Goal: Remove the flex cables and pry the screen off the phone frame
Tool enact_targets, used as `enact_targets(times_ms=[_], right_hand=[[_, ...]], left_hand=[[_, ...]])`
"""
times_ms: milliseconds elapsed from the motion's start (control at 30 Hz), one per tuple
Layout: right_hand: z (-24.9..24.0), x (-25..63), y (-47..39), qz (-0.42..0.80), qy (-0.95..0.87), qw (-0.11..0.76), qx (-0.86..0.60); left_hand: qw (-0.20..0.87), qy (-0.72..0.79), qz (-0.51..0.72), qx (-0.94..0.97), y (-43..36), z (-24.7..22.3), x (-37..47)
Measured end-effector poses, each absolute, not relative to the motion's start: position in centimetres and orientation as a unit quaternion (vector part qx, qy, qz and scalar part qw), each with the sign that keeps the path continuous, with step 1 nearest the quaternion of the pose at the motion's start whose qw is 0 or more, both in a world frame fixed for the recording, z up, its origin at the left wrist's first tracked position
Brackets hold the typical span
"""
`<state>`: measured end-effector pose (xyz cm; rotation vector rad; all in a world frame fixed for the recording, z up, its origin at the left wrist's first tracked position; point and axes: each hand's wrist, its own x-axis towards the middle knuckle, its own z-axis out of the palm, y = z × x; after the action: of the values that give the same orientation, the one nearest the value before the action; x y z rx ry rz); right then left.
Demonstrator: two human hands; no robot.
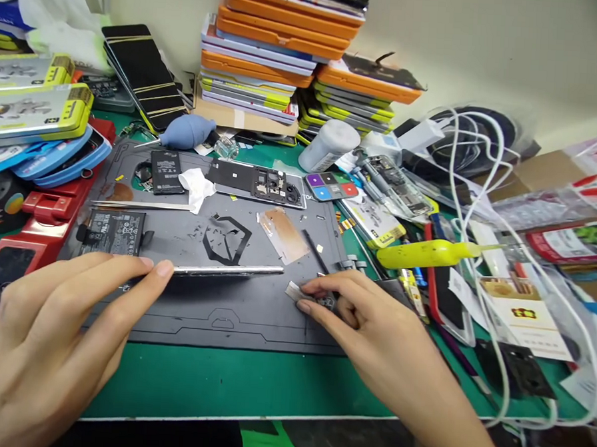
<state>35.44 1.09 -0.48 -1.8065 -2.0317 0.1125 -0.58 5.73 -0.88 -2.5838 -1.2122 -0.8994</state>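
The person's left hand (72,332) pinches one thin, flat, silver-edged panel (230,270) between thumb and forefinger at its left end. The panel is seen edge-on, its long axis running left to right, the free end pointing right, over the near half of the dark grey work mat (188,321). The right hand (368,314), just beyond that end, has thumb and fingers pressed around one small, pale, flat strip (293,291), which points left and slightly away.

I count two black rectangular batteries on the mat, one far left (167,172) and one nearer (114,231). Past the panel lie one black angular frame-like strip (246,237) and one copper-coloured sheet (284,235); farther off is one opened phone body (255,182), lengthwise left to right. One yellow bottle with a thin nozzle (421,254) lies on the right, its tip pointing right.
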Motion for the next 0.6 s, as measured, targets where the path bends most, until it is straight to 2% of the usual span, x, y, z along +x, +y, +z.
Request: enact_targets(times_ms=[133, 267, 600], right_hand=[[0.1, 36.1, 1.9, 0.113, -0.734, 0.198, -0.639], [-0.2, 35.8, 1.7, 0.163, -0.722, 0.227, -0.633], [-1.8, 34.2, 0.4, 0.072, -0.728, 0.283, -0.621]], left_hand=[[0.073, -0.337, -0.303, -0.889, 5.1, -0.9, -1.0], [0.048, -0.361, -0.315, -0.876, 4.4, -1.2, -1.4], [0.036, -0.360, -0.319, -0.876, 3.3, -1.8, -2.2]])
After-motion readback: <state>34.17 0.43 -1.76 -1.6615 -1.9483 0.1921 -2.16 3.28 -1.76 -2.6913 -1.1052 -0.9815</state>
